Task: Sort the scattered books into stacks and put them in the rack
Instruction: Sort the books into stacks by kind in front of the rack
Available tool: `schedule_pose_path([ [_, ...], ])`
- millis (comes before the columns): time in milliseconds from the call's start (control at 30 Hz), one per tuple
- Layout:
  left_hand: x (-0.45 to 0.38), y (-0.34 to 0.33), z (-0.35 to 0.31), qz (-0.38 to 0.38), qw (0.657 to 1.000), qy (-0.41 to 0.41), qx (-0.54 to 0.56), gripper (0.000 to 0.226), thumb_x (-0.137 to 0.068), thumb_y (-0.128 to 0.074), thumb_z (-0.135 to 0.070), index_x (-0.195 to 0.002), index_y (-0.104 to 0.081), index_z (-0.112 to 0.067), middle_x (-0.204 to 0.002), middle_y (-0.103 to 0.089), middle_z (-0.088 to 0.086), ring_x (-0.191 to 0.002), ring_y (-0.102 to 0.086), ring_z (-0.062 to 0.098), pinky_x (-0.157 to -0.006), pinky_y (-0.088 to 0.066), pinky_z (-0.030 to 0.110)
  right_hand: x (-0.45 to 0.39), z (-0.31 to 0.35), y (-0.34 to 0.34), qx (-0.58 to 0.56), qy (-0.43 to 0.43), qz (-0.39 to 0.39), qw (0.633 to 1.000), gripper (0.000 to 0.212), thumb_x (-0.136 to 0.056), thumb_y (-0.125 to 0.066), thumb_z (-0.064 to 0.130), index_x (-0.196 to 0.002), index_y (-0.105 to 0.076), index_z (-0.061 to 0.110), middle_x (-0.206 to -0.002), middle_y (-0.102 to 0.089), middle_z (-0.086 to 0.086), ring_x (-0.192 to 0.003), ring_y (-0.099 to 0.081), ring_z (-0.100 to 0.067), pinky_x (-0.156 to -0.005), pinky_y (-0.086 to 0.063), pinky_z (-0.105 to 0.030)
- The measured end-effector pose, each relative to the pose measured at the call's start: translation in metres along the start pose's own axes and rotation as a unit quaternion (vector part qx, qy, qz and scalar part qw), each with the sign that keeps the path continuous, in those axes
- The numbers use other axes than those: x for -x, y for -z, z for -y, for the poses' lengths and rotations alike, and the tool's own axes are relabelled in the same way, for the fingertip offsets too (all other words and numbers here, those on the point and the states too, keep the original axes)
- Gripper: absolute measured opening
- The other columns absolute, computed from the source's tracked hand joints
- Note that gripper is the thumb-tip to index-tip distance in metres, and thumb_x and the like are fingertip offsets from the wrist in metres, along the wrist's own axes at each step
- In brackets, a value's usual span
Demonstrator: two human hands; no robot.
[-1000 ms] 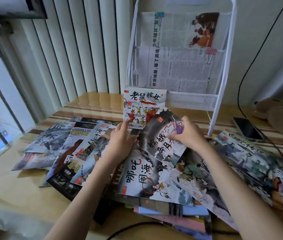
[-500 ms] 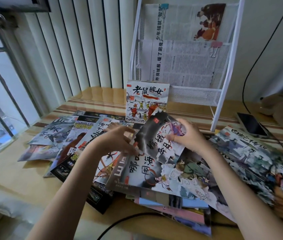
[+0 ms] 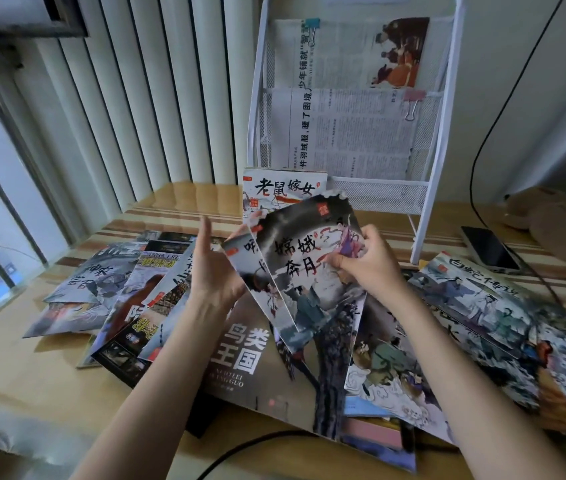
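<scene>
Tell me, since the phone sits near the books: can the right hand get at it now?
Probably not yet: the right hand is pinching the two raised books, though nothing blocks the way to the phone.

Both bare forearms reach up from the near edge toward the middle of the scene. The left hand (image 3: 210, 268) is raised with its wrist bent back, palm turned to the right and fingers straight, pointing up and away. The right hand (image 3: 368, 263) sits level with it, just to the right, knuckles toward the viewer, its fingers (image 3: 338, 261) curled inward in a pinching grip with the thumb on the near side.
</scene>
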State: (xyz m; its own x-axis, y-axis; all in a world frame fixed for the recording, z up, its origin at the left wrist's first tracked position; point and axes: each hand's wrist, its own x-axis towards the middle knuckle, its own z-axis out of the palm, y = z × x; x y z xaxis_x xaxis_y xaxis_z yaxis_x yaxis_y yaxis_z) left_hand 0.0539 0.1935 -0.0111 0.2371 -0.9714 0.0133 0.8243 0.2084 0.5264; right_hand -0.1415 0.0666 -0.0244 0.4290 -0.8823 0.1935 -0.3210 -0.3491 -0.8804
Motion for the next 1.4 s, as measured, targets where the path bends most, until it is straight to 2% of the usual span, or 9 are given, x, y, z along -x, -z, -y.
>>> schedule_pose_path([
  [133,-0.006,-0.001,0.017,-0.031,0.997,-0.002,-0.075,0.084,-0.079,-0.046,-0.065,-0.141,-0.038,-0.008,-0.139,-0.048,0.021,-0.125,-0.049,0.036,-0.101,-0.041,0.053,-0.001,-0.002,-0.003,-0.053,0.001,-0.116,0.992,0.061,-0.069,-0.08,0.032,-0.109,-0.039,0.013,-0.094,-0.06,0.005,-0.085,-0.059,-0.009,-0.076,-0.048,-0.028],
  [233,-0.008,-0.016,0.034,-0.062,0.93,-0.015,-0.361,0.06,-0.079,-0.062,-0.044,-0.13,-0.048,-0.016,-0.126,-0.058,0.013,-0.091,-0.063,0.02,-0.072,-0.056,0.034,0.001,-0.001,-0.006,-0.01,-0.013,-0.07,0.997,0.059,-0.074,-0.076,0.035,-0.113,-0.037,0.014,-0.091,-0.055,0.013,-0.08,-0.054,0.0,-0.067,-0.043,-0.018],
  [300,-0.017,-0.019,0.041,-0.096,0.879,-0.073,-0.462,0.049,-0.08,-0.071,-0.019,-0.123,-0.048,-0.019,-0.115,-0.059,0.003,-0.098,-0.061,0.019,-0.084,-0.055,0.038,0.004,0.0,-0.007,0.044,-0.018,-0.028,0.998,0.051,-0.08,-0.066,0.043,-0.113,-0.04,0.013,-0.094,-0.056,0.01,-0.081,-0.055,-0.003,-0.066,-0.045,-0.017],
  [467,-0.029,-0.008,0.053,-0.156,0.865,-0.074,-0.472,0.036,-0.082,-0.069,-0.008,-0.107,-0.044,-0.018,-0.105,-0.059,0.008,-0.096,-0.062,0.025,-0.074,-0.055,0.033,0.035,-0.005,0.041,0.184,-0.071,-0.06,0.979,0.067,-0.094,-0.041,0.049,-0.15,-0.02,0.02,-0.154,-0.024,-0.004,-0.141,-0.023,-0.023,-0.114,-0.024,-0.046],
  [667,-0.029,0.003,0.059,-0.137,0.85,-0.085,-0.502,0.072,-0.084,-0.065,-0.004,-0.142,-0.024,-0.019,-0.102,-0.053,-0.005,-0.074,-0.049,-0.003,-0.047,-0.039,0.005,0.116,-0.032,0.08,0.299,-0.21,0.004,0.931,0.077,-0.087,-0.038,0.066,-0.148,0.003,0.042,-0.158,0.007,0.012,-0.144,0.015,-0.023,-0.113,-0.001,-0.061],
  [1100,-0.031,0.008,0.056,-0.119,0.835,-0.09,-0.53,0.084,-0.082,-0.068,-0.009,-0.148,-0.018,-0.024,-0.138,-0.045,0.006,-0.108,-0.051,0.02,-0.082,-0.041,0.03,0.119,-0.045,0.097,0.417,-0.262,0.119,0.862,0.117,-0.049,-0.026,0.096,-0.144,0.019,0.044,-0.149,0.031,0.019,-0.141,0.025,-0.02,-0.106,0.009,-0.068],
  [1267,-0.032,0.01,0.055,-0.127,0.831,-0.077,-0.535,0.081,-0.08,-0.072,-0.011,-0.145,-0.025,-0.024,-0.133,-0.051,0.009,-0.109,-0.056,0.025,-0.093,-0.049,0.043,0.126,-0.046,0.093,0.476,-0.181,0.022,0.86,0.089,-0.072,-0.018,0.085,-0.148,-0.004,0.042,-0.157,-0.001,0.015,-0.146,-0.002,-0.018,-0.11,0.002,-0.061],
  [1333,-0.032,0.01,0.055,-0.13,0.83,-0.072,-0.537,0.08,-0.079,-0.072,-0.011,-0.144,-0.027,-0.025,-0.131,-0.052,0.008,-0.106,-0.058,0.023,-0.09,-0.051,0.042,0.126,-0.048,0.085,0.539,-0.115,-0.02,0.834,0.077,-0.082,-0.017,0.073,-0.148,-0.02,0.033,-0.153,-0.028,0.004,-0.138,-0.034,-0.023,-0.11,-0.027,-0.052],
  [1400,-0.029,0.007,0.054,-0.123,0.826,-0.079,-0.545,0.085,-0.08,-0.071,-0.011,-0.147,-0.021,-0.03,-0.136,-0.048,0.003,-0.108,-0.055,0.021,-0.089,-0.049,0.038,0.127,-0.048,0.077,0.573,-0.007,-0.088,0.815,0.061,-0.091,-0.029,0.057,-0.138,-0.044,0.021,-0.116,-0.065,-0.004,-0.089,-0.068,-0.019,-0.067,-0.058,-0.032],
])
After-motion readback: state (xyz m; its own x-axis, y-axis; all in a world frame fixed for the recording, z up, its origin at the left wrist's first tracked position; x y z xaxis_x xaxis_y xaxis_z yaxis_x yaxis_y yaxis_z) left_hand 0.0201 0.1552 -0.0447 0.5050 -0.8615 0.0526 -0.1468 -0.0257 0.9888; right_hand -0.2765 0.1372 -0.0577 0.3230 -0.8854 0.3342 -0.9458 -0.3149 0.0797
